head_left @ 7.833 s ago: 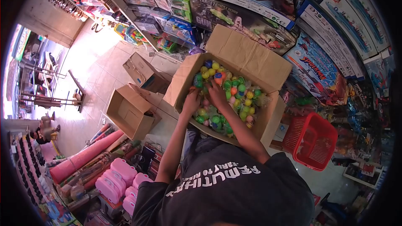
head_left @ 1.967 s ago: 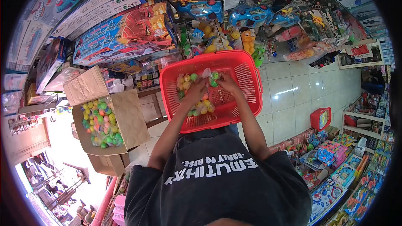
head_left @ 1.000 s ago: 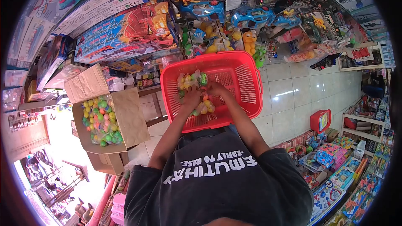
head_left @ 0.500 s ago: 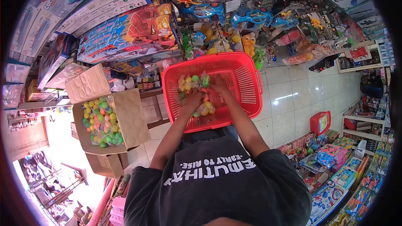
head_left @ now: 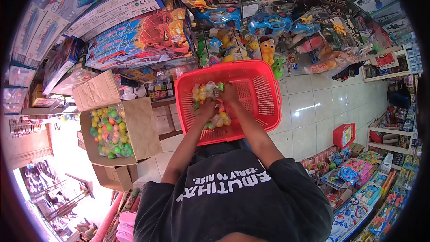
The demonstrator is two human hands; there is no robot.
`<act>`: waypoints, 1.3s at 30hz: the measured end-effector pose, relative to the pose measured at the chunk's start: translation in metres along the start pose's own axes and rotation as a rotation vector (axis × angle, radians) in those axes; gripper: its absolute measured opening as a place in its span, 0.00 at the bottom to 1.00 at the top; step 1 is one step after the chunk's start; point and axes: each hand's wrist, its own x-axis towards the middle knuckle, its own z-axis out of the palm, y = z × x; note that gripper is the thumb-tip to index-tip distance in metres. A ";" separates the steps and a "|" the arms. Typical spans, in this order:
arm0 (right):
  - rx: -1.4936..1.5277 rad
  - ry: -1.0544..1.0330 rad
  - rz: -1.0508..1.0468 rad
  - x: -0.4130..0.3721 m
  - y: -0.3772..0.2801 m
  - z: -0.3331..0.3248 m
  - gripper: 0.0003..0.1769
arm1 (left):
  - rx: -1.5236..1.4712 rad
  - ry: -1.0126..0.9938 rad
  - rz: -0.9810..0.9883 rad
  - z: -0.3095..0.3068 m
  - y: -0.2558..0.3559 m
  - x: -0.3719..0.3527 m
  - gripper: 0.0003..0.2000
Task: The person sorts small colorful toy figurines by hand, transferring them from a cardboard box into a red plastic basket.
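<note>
A red plastic basket (head_left: 264, 127) with slotted sides stands in front of my body. Bags of small yellow, green and orange balls (head_left: 204, 92) lie in its left half. Over the lower part of these bags is my left hand (head_left: 208, 109), its fingers bent against the plastic. My right hand (head_left: 229, 93) touches the bags' right edge, beside a green piece. What either hand grips is too small to make out. To the left, an open cardboard box (head_left: 141, 127) holds more bagged balls.
Spider-printed boxes (head_left: 139, 36) are stacked at the upper left. Dinosaur toy packs (head_left: 268, 11) line the back above the basket. A small red basket (head_left: 344, 135) stands on the right near packaged toys (head_left: 351, 172). Tiled floor (head_left: 309, 107) shows between them.
My right hand has moved slightly left and down, closer to the bags' right edge. My left hand stays on the bags. The whole view has shifted a little.
</note>
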 end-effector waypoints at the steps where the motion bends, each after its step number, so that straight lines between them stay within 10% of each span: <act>1: 0.000 0.016 0.023 -0.003 -0.005 -0.002 0.24 | -0.002 0.000 -0.004 -0.001 0.001 -0.001 0.13; 39: 0.449 -0.222 -0.016 -0.008 0.022 0.003 0.48 | -0.055 0.063 0.000 -0.008 0.004 0.002 0.16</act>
